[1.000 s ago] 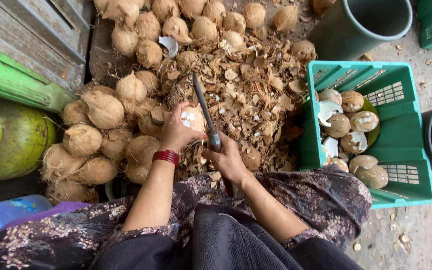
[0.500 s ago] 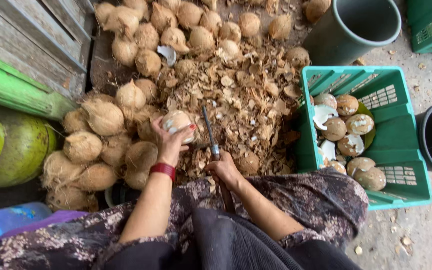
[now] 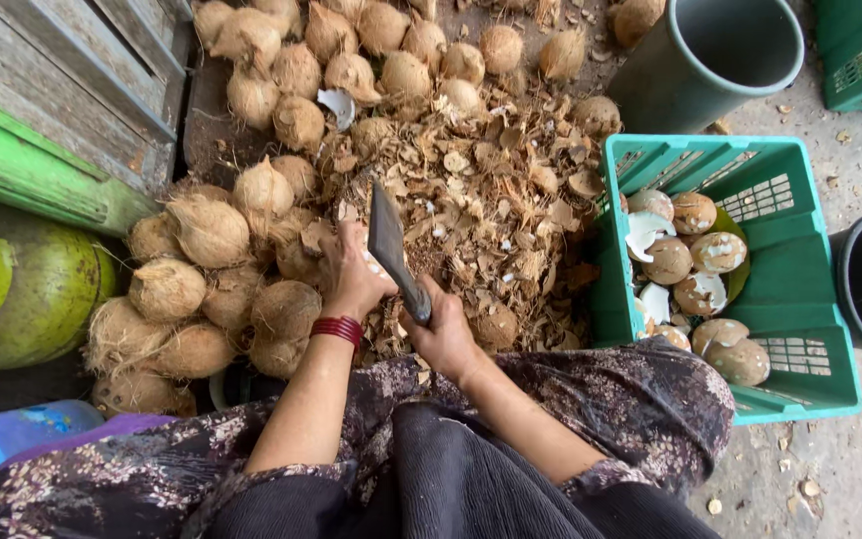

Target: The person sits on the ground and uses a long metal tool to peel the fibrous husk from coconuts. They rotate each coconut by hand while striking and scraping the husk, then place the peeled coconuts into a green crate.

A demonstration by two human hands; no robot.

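Gripping a cleaver point(image 3: 391, 250) — right hand point(image 3: 443, 334) clamped, left hand point(image 3: 351, 274) cupping a coconut (mostly hidden)

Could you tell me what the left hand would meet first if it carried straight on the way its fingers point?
Probably the coconut it already cups, with the cleaver blade beside it. Beyond that lies the heap of husk chips, though depth is hard to judge from the left hand.
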